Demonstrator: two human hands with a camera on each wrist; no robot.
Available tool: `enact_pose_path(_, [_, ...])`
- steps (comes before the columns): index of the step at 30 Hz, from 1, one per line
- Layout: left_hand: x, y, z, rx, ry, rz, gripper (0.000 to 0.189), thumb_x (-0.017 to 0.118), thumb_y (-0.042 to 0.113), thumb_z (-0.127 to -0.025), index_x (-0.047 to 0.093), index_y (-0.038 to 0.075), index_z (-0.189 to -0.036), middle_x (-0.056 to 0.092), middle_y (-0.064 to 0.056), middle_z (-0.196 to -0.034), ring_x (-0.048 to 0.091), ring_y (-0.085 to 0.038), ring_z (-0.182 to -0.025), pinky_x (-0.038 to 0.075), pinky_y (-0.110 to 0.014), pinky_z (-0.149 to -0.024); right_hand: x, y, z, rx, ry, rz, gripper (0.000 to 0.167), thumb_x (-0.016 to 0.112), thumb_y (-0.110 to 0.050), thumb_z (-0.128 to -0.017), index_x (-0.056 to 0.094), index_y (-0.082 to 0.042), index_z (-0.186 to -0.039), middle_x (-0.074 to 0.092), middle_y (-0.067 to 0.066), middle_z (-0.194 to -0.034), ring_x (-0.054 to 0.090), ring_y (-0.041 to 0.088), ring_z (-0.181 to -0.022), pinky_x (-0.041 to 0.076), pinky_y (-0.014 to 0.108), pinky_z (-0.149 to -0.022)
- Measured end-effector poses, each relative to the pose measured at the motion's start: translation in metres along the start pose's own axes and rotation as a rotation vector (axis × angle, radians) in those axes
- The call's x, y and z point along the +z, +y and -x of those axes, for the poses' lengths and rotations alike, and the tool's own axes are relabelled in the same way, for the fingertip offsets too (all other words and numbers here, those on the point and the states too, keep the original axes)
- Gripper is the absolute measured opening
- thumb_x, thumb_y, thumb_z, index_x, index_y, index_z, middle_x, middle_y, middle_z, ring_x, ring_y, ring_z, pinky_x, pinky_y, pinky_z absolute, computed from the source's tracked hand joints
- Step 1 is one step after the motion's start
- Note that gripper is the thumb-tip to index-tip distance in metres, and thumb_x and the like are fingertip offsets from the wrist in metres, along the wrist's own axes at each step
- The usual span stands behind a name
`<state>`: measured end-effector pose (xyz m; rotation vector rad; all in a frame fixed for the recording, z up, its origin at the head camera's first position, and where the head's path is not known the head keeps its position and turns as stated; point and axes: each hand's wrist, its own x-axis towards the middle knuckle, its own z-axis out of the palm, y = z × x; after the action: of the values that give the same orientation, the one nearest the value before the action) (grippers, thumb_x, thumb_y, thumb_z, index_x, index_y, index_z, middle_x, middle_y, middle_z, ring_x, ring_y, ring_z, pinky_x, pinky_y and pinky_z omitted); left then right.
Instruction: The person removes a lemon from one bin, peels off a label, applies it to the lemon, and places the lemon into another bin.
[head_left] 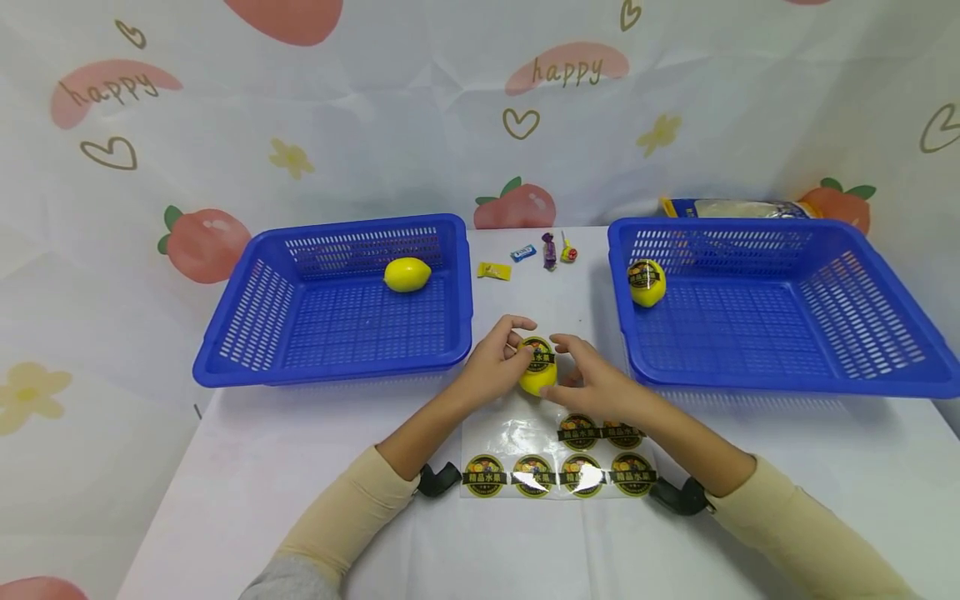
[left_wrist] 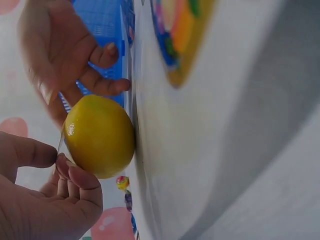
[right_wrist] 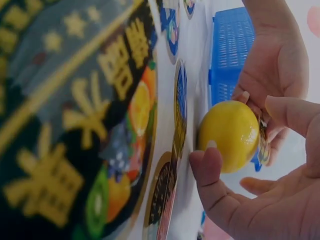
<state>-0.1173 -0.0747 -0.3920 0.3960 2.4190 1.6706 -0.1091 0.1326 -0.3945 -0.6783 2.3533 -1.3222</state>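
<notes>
"Head view first: what lies nearest?"

"Sticker sheet [head_left: 510, 433], flat on the table [head_left: 525, 550]; just beyond its stickers the lemon [head_left: 537, 385] sits between the two hands, a label [head_left: 542, 358] at its upper side; I can't tell whether sheet or table bears it."

"And the hands?"

"Left hand [head_left: 491, 367] pinches the label's edge between thumb and fingertip, as the left wrist view shows; right hand [head_left: 600, 385] is loosely curved, gripping nothing, its thumb against the lemon, the other fingers off it."

"How would it handle?"

"Light, I'd judge, and firm, with slight give in the rind; that shine suggests smooth skin, apt to roll or slip, though hardly fragile; the label looks thin and floppy, easily creased."

"Where to take hold?"

"Lemon by opposite flanks, away from the label; label by its clear margin only."

"Farther off?"

"Left basket [head_left: 337, 372] with a plain lemon [head_left: 407, 275]; right basket [head_left: 787, 386] with a labelled lemon [head_left: 657, 287]; sweets [head_left: 550, 252] between their back ends; behind the right basket, a packet [head_left: 738, 208]."
</notes>
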Motion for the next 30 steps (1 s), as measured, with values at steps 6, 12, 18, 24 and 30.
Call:
enact_pose_path(6, [0.000, 0.001, 0.000, -0.048, 0.003, -0.019, 0.036, 0.058, 0.008, -0.096, 0.053, 0.007, -0.132, 0.056, -0.007, -0.095, 0.054, -0.015, -0.074, 0.047, -0.026, -0.065, 0.000, -0.001, -0.005, 0.066, -0.025, -0.066, 0.076, 0.069, -0.021, -0.094, 0.026, 0.005, -0.151, 0.034, 0.037, -0.144, 0.066, 0.034, -0.097, 0.057, 0.038, -0.076])
enact_pose_path(12, [0.000, 0.001, 0.000, -0.074, -0.012, -0.017, 0.038, 0.060, 0.010, -0.096, 0.052, 0.007, -0.134, 0.054, -0.007, -0.096, 0.052, -0.015, -0.073, 0.046, -0.025, -0.062, 0.000, -0.002, -0.008, 0.163, -0.069, -0.215, 0.070, 0.063, -0.021, -0.098, 0.026, -0.002, -0.153, 0.026, 0.033, -0.151, 0.066, 0.032, -0.093, 0.054, 0.036, -0.071])
enact_pose_path(18, [0.001, 0.000, 0.000, -0.091, -0.008, -0.024, 0.037, 0.061, 0.011, -0.096, 0.052, 0.009, -0.132, 0.055, -0.007, -0.095, 0.052, -0.016, -0.072, 0.047, -0.025, -0.061, -0.001, 0.001, -0.013, 0.211, -0.090, -0.370, 0.062, 0.052, -0.023, -0.104, 0.024, -0.006, -0.156, 0.020, 0.033, -0.154, 0.068, 0.035, -0.090, 0.057, 0.039, -0.071])
enact_pose_path(24, [0.001, 0.000, 0.001, -0.103, -0.012, -0.019, 0.037, 0.061, 0.011, -0.095, 0.053, 0.011, -0.131, 0.057, -0.007, -0.094, 0.053, -0.016, -0.072, 0.046, -0.025, -0.060, 0.000, 0.000, -0.018, 0.241, -0.120, -0.455, 0.057, 0.045, -0.025, -0.107, 0.024, -0.008, -0.158, 0.040, 0.030, -0.144, 0.069, 0.035, -0.090, 0.059, 0.041, -0.073])
enact_pose_path(30, [0.002, 0.000, 0.001, -0.099, -0.013, -0.025, 0.037, 0.061, 0.011, -0.095, 0.053, 0.010, -0.131, 0.057, -0.006, -0.092, 0.053, -0.015, -0.071, 0.046, -0.024, -0.060, 0.003, 0.002, -0.020, 0.253, -0.102, -0.459, 0.052, 0.043, -0.021, -0.108, 0.029, -0.007, -0.156, 0.038, 0.027, -0.146, 0.069, 0.031, -0.084, 0.059, 0.040, -0.069])
